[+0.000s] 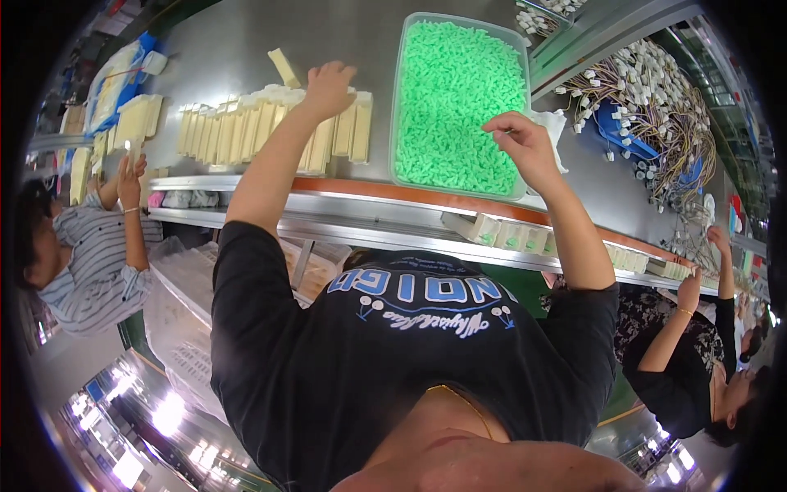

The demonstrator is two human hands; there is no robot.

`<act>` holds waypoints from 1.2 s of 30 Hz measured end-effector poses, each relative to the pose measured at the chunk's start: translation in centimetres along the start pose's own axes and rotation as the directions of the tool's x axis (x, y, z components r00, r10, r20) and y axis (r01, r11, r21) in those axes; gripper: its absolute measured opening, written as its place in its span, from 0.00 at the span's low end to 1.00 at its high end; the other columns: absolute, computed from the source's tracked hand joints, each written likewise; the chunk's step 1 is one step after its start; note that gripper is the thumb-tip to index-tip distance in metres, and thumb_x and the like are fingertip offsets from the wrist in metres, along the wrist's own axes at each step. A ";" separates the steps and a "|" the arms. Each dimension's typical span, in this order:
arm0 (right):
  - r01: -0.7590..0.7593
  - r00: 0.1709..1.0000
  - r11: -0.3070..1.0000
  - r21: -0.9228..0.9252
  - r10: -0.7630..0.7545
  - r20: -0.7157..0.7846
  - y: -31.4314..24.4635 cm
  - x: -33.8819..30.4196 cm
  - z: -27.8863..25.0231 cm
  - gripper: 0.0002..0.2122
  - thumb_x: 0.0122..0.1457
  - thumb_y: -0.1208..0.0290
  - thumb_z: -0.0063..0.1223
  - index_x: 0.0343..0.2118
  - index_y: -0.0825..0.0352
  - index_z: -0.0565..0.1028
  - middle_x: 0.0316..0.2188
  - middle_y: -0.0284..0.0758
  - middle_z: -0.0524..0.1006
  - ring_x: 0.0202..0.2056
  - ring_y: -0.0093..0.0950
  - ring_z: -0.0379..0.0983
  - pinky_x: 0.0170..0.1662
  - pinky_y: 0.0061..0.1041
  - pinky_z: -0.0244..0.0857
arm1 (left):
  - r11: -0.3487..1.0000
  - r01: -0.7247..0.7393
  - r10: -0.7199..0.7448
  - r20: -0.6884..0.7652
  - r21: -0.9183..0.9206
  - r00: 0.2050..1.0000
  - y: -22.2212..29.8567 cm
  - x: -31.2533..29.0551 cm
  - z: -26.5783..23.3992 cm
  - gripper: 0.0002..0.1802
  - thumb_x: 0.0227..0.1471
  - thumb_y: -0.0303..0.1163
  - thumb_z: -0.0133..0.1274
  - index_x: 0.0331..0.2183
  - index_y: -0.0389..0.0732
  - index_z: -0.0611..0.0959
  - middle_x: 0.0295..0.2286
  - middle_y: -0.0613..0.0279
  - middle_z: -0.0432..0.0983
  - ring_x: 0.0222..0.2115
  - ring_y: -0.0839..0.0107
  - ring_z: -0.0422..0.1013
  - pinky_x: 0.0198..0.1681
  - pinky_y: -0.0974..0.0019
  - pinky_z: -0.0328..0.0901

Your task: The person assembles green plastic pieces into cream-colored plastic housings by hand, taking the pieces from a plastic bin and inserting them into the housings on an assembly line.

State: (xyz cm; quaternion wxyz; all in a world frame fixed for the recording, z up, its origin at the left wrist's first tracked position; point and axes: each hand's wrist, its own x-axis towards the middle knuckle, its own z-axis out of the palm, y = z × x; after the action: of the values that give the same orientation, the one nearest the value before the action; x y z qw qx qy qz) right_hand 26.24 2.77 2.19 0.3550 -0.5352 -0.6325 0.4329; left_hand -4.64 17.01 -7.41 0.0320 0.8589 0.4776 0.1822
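Note:
My left hand (329, 88) is over the far edge of a row of cream, narrow block-like plastic parts (238, 131). Its fingers are slightly blurred but look spread, and nothing shows in them. One loose cream part (284, 68) lies tilted just beyond the row, left of that hand. My right hand (525, 148) hovers above the right side of a clear plastic bin (397, 156), thumb and forefinger apart and nothing visible between them. Many small bright green plastic pieces (455, 98) fill the bin.
A heap of wires with white connectors (648, 82) lies right of a metal post (607, 41). Below the table's orange edge (361, 193), a rail holds cream parts with green pieces (508, 235). Co-workers sit at left (90, 254) and right (680, 353).

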 end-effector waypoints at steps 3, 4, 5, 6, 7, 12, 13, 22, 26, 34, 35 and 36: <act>-0.022 0.999 0.986 -0.162 0.027 0.026 1.7 1.9 1.0 0.06 0.50 0.78 0.46 0.30 0.69 0.73 0.29 0.32 0.72 0.29 0.20 0.66 0.32 0.18 0.61 | 0.991 -0.028 -0.023 0.369 0.131 0.929 -1.8 1.2 3.2 0.15 0.35 0.31 0.51 0.33 0.48 0.74 0.34 0.60 0.66 0.43 0.63 0.60 0.46 0.50 0.49; -0.051 0.998 0.977 -0.208 0.057 0.020 2.6 2.4 1.5 0.06 0.50 0.77 0.46 0.31 0.68 0.73 0.30 0.33 0.72 0.28 0.22 0.67 0.32 0.19 0.62 | 0.995 -0.061 0.025 0.374 0.085 0.927 -1.7 1.5 3.7 0.15 0.35 0.31 0.51 0.32 0.48 0.74 0.33 0.61 0.66 0.42 0.63 0.60 0.46 0.49 0.48; -0.059 0.998 0.975 -0.213 0.063 0.012 3.0 3.0 1.8 0.06 0.50 0.77 0.46 0.31 0.68 0.73 0.30 0.33 0.72 0.28 0.22 0.67 0.32 0.19 0.62 | 0.995 -0.093 0.071 0.377 0.039 0.923 -1.6 1.7 4.0 0.14 0.34 0.31 0.51 0.31 0.48 0.73 0.31 0.62 0.66 0.42 0.64 0.60 0.46 0.48 0.48; -0.046 0.998 0.959 -0.279 0.058 0.036 3.4 3.6 2.3 0.06 0.49 0.78 0.46 0.31 0.68 0.73 0.30 0.34 0.72 0.28 0.23 0.67 0.32 0.20 0.62 | 0.995 -0.095 0.076 0.380 0.034 0.922 -1.6 1.8 4.3 0.14 0.34 0.31 0.51 0.31 0.48 0.73 0.31 0.62 0.66 0.42 0.64 0.60 0.46 0.48 0.48; -0.030 0.997 0.939 -0.343 0.054 0.061 3.8 4.2 2.8 0.07 0.49 0.78 0.45 0.31 0.68 0.73 0.29 0.35 0.72 0.28 0.25 0.68 0.32 0.21 0.62 | 0.993 -0.108 0.114 0.382 -0.039 0.917 -1.5 1.9 4.4 0.15 0.34 0.32 0.51 0.32 0.48 0.73 0.31 0.62 0.67 0.41 0.64 0.61 0.46 0.50 0.48; 0.230 0.972 0.778 -0.585 -0.151 0.180 7.1 7.7 5.9 0.08 0.45 0.79 0.43 0.30 0.67 0.72 0.28 0.41 0.69 0.32 0.35 0.68 0.32 0.30 0.64 | 0.968 -0.147 0.206 0.308 -0.205 0.929 -1.1 1.6 5.5 0.19 0.32 0.31 0.54 0.33 0.47 0.71 0.34 0.66 0.66 0.42 0.68 0.60 0.47 0.55 0.48; 0.322 0.947 0.677 -0.662 -0.225 0.230 7.4 8.3 6.5 0.08 0.44 0.80 0.43 0.30 0.67 0.71 0.29 0.40 0.68 0.33 0.35 0.68 0.31 0.32 0.64 | 0.963 -0.173 0.229 0.292 -0.206 0.929 -0.4 1.5 5.6 0.18 0.33 0.32 0.53 0.34 0.48 0.72 0.33 0.64 0.67 0.41 0.67 0.61 0.47 0.56 0.49; 0.554 0.830 0.305 -0.774 -0.131 0.543 6.9 10.2 8.4 0.12 0.42 0.80 0.43 0.33 0.67 0.68 0.32 0.39 0.66 0.36 0.33 0.66 0.33 0.30 0.65 | 0.846 0.110 -0.011 0.190 -0.522 0.982 -0.3 1.5 0.3 0.16 0.35 0.31 0.51 0.32 0.39 0.72 0.34 0.55 0.68 0.37 0.57 0.65 0.41 0.63 0.59; 0.567 0.823 0.345 -0.748 -0.274 0.498 6.8 9.8 8.7 0.12 0.42 0.79 0.44 0.33 0.66 0.67 0.31 0.39 0.66 0.34 0.34 0.67 0.32 0.32 0.65 | 0.722 0.213 -0.294 -0.013 -0.658 0.956 -1.0 -0.9 -4.9 0.16 0.37 0.26 0.51 0.34 0.37 0.71 0.32 0.55 0.68 0.37 0.60 0.67 0.40 0.65 0.62; 0.357 0.921 0.557 -0.750 -0.076 0.381 7.6 10.3 10.4 0.09 0.45 0.79 0.42 0.32 0.66 0.67 0.30 0.43 0.67 0.31 0.40 0.67 0.33 0.34 0.64 | -0.400 -0.043 -0.493 0.175 -0.915 0.852 8.3 -5.4 -9.2 0.19 0.45 0.23 0.47 0.43 0.40 0.65 0.29 0.54 0.68 0.25 0.66 0.69 0.28 0.68 0.67; 0.358 0.921 0.554 -0.752 -0.079 0.381 8.0 10.5 10.3 0.09 0.45 0.79 0.42 0.32 0.66 0.67 0.30 0.43 0.67 0.31 0.40 0.67 0.33 0.34 0.64 | -0.557 -0.012 -0.378 0.240 -0.831 0.894 9.2 -5.6 -9.2 0.19 0.46 0.25 0.47 0.43 0.40 0.65 0.29 0.53 0.69 0.24 0.67 0.68 0.27 0.68 0.67; 0.341 0.929 0.612 -0.714 -0.104 0.354 8.6 10.6 10.1 0.08 0.44 0.79 0.43 0.30 0.67 0.68 0.29 0.43 0.68 0.31 0.41 0.67 0.33 0.34 0.64 | -0.555 -0.018 -0.381 0.235 -0.831 0.894 10.0 -6.0 -9.1 0.19 0.46 0.25 0.47 0.43 0.40 0.65 0.29 0.53 0.69 0.24 0.67 0.68 0.27 0.68 0.67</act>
State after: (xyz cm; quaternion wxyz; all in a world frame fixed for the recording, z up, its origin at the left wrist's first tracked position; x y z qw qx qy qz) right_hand 18.34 11.96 -9.69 0.0547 -0.4847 -0.8605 0.1472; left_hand -2.57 5.52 1.66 0.7334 0.2490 0.2360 0.5868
